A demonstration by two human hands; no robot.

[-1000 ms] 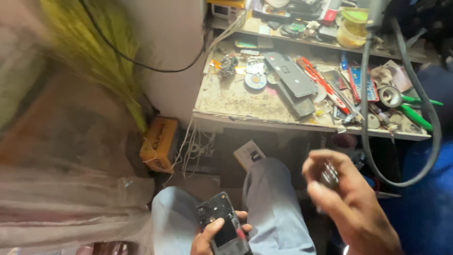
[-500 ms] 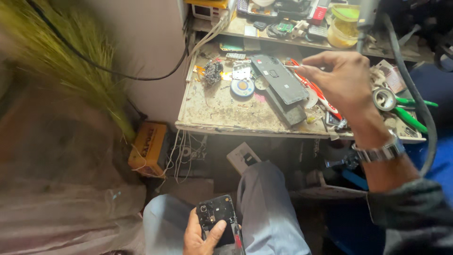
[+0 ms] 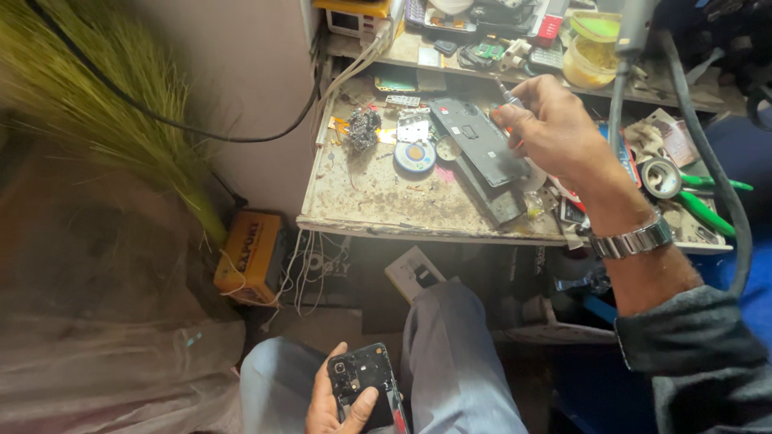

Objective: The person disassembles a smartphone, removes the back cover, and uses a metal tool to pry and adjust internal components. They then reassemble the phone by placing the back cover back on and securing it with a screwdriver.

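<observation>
- The right hand [image 3: 555, 128] is reaching out over the workbench [image 3: 378, 193], fingers pinched shut around a small slim tool [image 3: 507, 96] (only its tip is showing above the knuckles; what kind it is I cannot tell).
- That hand is hovering just above the dark phone shells [image 3: 482, 153] lying at a slant on the workbench; a metal watch [image 3: 635, 239] is sitting on its wrist.
- The left hand [image 3: 342, 402] is resting low down, well below the workbench edge, between the person's knees; it is gripping an opened phone [image 3: 366, 386] with the back cover off, thumb lying across its lower half.
- A round solder wick reel [image 3: 414, 155] is lying on the workbench, just left of the phone shells.
- Green-handled pliers [image 3: 708, 201] are lying at the right end of the workbench.
- An orange box [image 3: 251, 255] is sitting under the workbench's left corner, and a grass broom [image 3: 121, 120] is leaning left of it.
</observation>
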